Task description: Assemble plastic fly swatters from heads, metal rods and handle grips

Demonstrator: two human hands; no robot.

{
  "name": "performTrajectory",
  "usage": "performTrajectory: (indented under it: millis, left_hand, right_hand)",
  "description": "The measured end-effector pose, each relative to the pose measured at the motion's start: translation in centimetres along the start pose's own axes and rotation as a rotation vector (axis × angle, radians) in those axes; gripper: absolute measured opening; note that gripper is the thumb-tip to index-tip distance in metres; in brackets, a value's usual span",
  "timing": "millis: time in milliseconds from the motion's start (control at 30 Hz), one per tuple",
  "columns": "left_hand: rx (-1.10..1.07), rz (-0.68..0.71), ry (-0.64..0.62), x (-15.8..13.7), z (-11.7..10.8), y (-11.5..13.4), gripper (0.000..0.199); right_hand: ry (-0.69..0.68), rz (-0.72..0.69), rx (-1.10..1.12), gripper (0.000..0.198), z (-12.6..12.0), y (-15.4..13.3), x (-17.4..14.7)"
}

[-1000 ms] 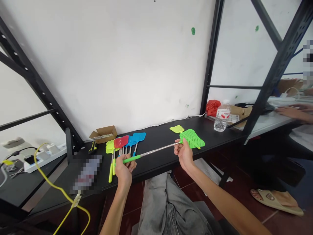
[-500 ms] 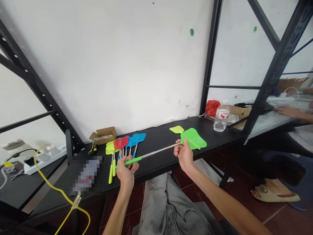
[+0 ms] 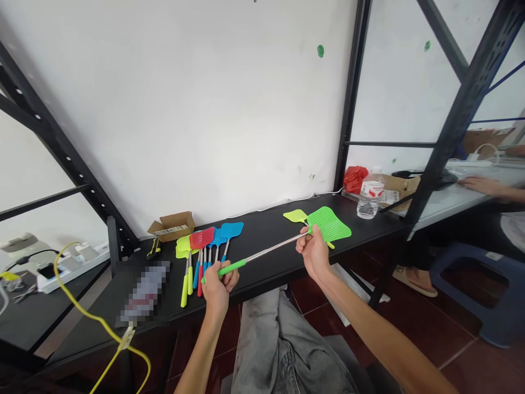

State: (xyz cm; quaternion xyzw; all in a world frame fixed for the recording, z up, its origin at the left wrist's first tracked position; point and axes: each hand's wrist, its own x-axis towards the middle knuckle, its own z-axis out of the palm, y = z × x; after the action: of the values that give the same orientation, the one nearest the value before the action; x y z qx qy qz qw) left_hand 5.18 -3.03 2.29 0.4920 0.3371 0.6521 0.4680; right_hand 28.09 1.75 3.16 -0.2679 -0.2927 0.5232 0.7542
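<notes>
Stretched between my hands is a green fly swatter (image 3: 329, 223) with a long thin metal rod, held over the black table's front part. My left hand (image 3: 219, 284) is closed around its green handle. The fingers of my right hand (image 3: 314, 251) pinch the rod just where it meets the perforated head. Left of the middle lies a group of fly swatters: yellow ones (image 3: 184, 287), a red one (image 3: 202, 238) and blue ones (image 3: 232, 230), their handles toward me. Another yellow fly swatter (image 3: 295, 215) lies behind the green head, partly covered by it and my right hand.
At the back left stands an open cardboard box (image 3: 172, 225). A water bottle (image 3: 370, 194) and a red plastic bag (image 3: 355, 179) are at the right. A yellow cable (image 3: 88, 313) hangs at the left near a power strip (image 3: 74, 268). A co-worker's hand (image 3: 478, 184) rests on a neighbouring table.
Both hands have shifted slightly to the right with the green fly swatter, its head a little higher. At the far right, the co-worker's sandalled foot has moved back beside the blue stool.
</notes>
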Motion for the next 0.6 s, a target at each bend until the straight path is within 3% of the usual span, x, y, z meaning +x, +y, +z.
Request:
performTrajectory:
  millis: [167,300,600]
  left_hand:
    - [0.191,0.125,0.014,-1.0,0.9,0.2,0.044]
    - [0.417,0.169,-0.081,-2.0,2.8,-0.6,0.044]
    - [0.408,0.136,-0.139,-2.4,3.7,-1.2,0.045]
  right_hand:
    - [-0.004,0.052,0.021,0.037,0.5,0.3,-0.7]
    - [-0.105,0.133,-0.036,0.041,1.4,1.9,-2.9]
    - [-0.236,0.219,-0.019,0.044,2.1,2.1,-4.5]
